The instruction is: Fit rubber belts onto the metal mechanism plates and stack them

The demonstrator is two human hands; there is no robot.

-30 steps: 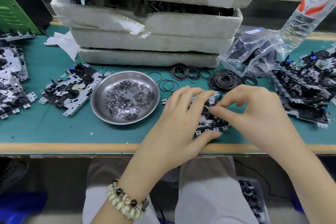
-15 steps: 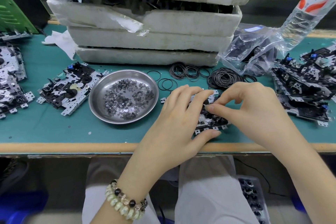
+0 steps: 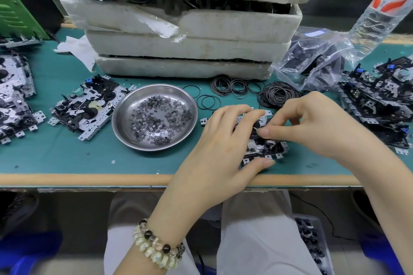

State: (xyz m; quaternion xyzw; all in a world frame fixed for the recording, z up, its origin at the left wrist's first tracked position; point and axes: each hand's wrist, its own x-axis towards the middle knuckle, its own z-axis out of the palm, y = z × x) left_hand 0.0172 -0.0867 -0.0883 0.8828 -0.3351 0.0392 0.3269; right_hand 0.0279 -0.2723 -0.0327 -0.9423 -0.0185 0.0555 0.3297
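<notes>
A metal mechanism plate with black parts lies near the table's front edge. My left hand grips it, thumb at its near edge and fingers curled over its top. My right hand comes in from the right, its thumb and forefinger pinching a thin rubber belt down onto the plate's middle. The fingers hide most of the belt. Loose black rubber belts lie in a heap just behind the hands, with smaller rings to their left.
A steel bowl of tiny washers sits left of the hands. Plates lie stacked at the right, at the left and at the far left. Foam trays, a plastic bag and a bottle stand behind.
Both hands stay on the plate. My right hand's pinching fingertips have shifted slightly left and down over its middle.
</notes>
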